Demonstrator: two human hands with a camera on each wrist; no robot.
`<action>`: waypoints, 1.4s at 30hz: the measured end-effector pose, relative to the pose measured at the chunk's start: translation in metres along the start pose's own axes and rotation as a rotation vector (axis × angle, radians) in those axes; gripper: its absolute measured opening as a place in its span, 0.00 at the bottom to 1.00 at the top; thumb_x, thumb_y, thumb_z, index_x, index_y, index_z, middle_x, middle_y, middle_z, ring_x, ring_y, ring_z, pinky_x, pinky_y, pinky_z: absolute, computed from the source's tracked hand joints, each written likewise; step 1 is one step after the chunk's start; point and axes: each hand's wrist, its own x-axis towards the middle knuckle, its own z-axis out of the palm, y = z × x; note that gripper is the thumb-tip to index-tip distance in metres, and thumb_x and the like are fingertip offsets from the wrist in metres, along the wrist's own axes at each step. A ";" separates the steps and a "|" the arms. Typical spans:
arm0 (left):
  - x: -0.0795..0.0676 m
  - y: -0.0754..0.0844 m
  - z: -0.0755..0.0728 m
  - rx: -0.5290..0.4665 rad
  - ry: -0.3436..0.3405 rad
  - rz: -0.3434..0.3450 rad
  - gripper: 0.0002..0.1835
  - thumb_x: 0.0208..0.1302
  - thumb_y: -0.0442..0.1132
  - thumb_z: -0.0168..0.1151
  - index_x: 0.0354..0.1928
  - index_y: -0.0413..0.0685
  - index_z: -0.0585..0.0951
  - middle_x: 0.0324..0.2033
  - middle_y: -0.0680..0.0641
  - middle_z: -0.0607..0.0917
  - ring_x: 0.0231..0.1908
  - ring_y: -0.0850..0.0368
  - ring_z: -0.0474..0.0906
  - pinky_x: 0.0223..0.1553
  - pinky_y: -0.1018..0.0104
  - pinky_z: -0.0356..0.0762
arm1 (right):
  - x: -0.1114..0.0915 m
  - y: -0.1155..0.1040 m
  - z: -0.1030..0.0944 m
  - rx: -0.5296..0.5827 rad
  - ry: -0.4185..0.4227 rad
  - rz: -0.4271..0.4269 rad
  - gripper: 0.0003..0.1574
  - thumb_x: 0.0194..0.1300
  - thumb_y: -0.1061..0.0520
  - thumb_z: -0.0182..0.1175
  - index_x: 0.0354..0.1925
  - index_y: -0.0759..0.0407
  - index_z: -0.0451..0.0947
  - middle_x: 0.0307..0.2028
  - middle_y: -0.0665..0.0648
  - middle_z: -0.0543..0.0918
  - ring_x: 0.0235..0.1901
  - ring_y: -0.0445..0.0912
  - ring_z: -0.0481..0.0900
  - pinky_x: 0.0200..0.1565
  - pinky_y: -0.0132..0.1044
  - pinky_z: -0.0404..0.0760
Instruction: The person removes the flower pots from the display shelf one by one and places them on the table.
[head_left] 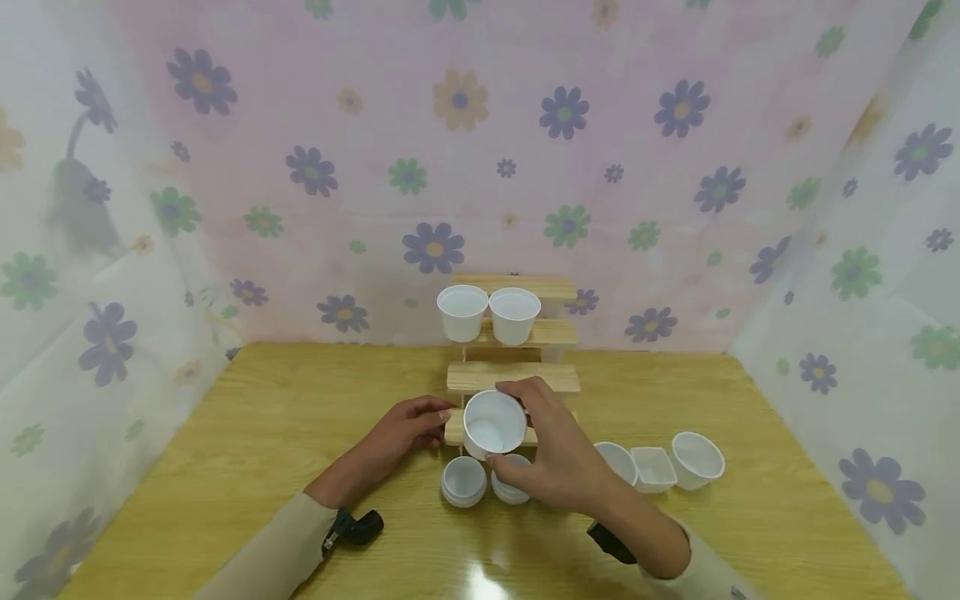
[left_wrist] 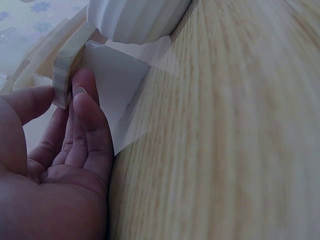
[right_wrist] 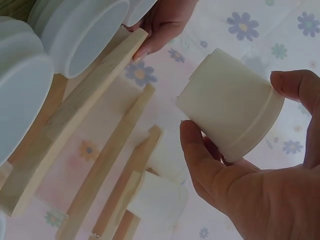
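My right hand (head_left: 558, 458) grips a round white plastic cup (head_left: 495, 421) by its sides, above the low front part of a wooden tiered stand (head_left: 513, 377). In the right wrist view the thumb and fingers span the cup (right_wrist: 232, 102), apart from the planks. At the left end of the stand's lowest plank, my left hand (head_left: 408, 427) pinches the wood. The left wrist view has the thumb on one face of the plank (left_wrist: 65, 75) and fingertips on the other. Two ribbed white cups, a left one (head_left: 463, 482) and a right one (head_left: 510, 485), stand before the stand.
Higher on the stand, two white tubs (head_left: 462, 315) sit side by side. Right of my right hand are a round tub (head_left: 617, 463), a square white bowl (head_left: 654, 469) and another round tub (head_left: 697, 461) on the wooden table (head_left: 330, 375). Flowered cloth (head_left: 510, 192) encloses the back and sides.
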 end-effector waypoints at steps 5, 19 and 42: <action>0.003 -0.002 0.001 -0.008 -0.002 -0.001 0.23 0.82 0.46 0.60 0.66 0.35 0.78 0.39 0.46 0.84 0.41 0.54 0.81 0.43 0.64 0.83 | -0.002 -0.001 0.003 0.004 -0.023 -0.013 0.46 0.57 0.57 0.81 0.70 0.53 0.71 0.61 0.49 0.74 0.57 0.44 0.76 0.56 0.42 0.84; -0.002 -0.001 0.001 0.009 -0.009 -0.003 0.23 0.83 0.46 0.58 0.66 0.35 0.78 0.43 0.47 0.86 0.41 0.55 0.83 0.45 0.63 0.83 | -0.008 -0.006 0.015 -0.003 -0.089 -0.004 0.47 0.55 0.54 0.84 0.69 0.52 0.74 0.62 0.46 0.72 0.57 0.42 0.77 0.56 0.40 0.84; -0.002 0.003 0.001 -0.024 -0.030 0.012 0.24 0.82 0.46 0.58 0.67 0.34 0.77 0.37 0.47 0.84 0.38 0.55 0.81 0.43 0.64 0.84 | -0.015 -0.009 0.036 -0.086 -0.234 -0.135 0.47 0.52 0.48 0.86 0.67 0.51 0.76 0.58 0.47 0.74 0.54 0.40 0.77 0.55 0.36 0.82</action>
